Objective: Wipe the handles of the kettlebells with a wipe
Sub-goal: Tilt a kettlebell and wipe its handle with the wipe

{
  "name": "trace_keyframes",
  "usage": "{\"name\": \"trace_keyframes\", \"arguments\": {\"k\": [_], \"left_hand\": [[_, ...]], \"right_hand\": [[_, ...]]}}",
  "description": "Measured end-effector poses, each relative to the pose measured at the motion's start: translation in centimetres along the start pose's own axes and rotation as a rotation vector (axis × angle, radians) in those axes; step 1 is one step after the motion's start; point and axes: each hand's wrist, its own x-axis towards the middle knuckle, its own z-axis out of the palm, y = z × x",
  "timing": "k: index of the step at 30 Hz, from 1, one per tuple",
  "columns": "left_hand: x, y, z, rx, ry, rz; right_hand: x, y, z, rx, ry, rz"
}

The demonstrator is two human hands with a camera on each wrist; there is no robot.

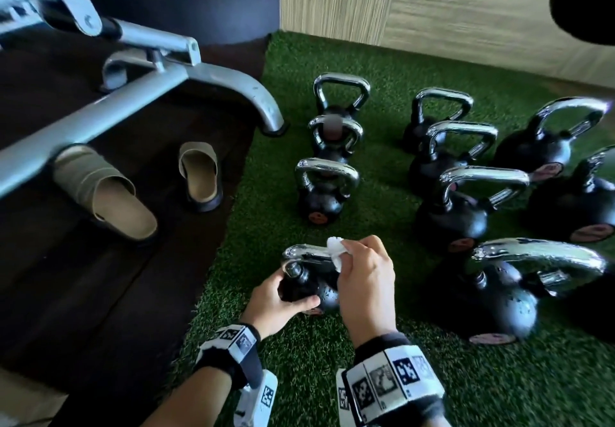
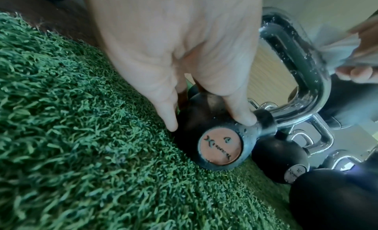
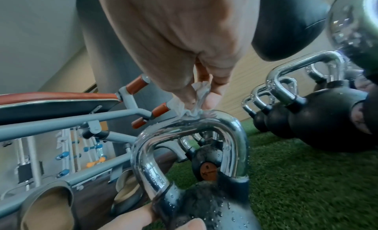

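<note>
Left of the nearest kettlebell (image 1: 309,288), a pair of slippers (image 1: 199,176) sits on dark flooring under a bench frame (image 1: 139,90). The left hand (image 1: 279,300) grips the kettlebell's wet black body on the green turf (image 1: 259,193). The right hand (image 1: 362,276) pinches a wipe (image 1: 336,250) against its chrome handle (image 1: 306,253), apparently at the top bend. The wetness could let the bell roll from the bracing hand. No containers are visible.
</note>
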Motion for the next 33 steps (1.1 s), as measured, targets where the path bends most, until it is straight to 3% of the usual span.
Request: {"name": "trace_keyframes", "arguments": {"k": [6, 11, 16, 20, 25, 28, 30, 33], "left_hand": [[0.1, -0.3, 0.3, -0.045, 0.010, -0.002], [-0.1, 0.0, 0.0, -0.044, 0.004, -0.004], [-0.1, 0.1, -0.3, -0.057, -0.009, -0.019], [-0.6, 1.1, -0.4, -0.054, 0.001, 0.012], [-1.6, 2.4, -0.8, 0.006, 0.010, -0.034], [-2.7, 3.4, -1.2, 0.178, 0.066, -0.172], [-3.7, 3.8, -2.1, 0.056, 0.033, -0.222], [-5.2, 4.8, -3.3, -0.371, -0.158, -0.188]], "right_hand": [[-0.7, 0.6, 0.0, -0.030, 0.026, -0.100], [-0.5, 4.1, -0.2, 0.089, 0.101, 0.269], [-1.4, 5.1, 1.1, 0.206, 0.176, 0.339], [-2.0, 7.1, 3.1, 0.556, 0.000, 0.699], [-2.6, 7.6, 3.0, 0.738, -0.102, 0.781], [-3.4, 8.3, 1.3, 0.811, -0.186, 0.833], [-4.6, 7.6, 0.1, 0.921, -0.297, 0.831], [-5.4, 6.2, -0.3, 0.912, -0.448, 0.713]]}}
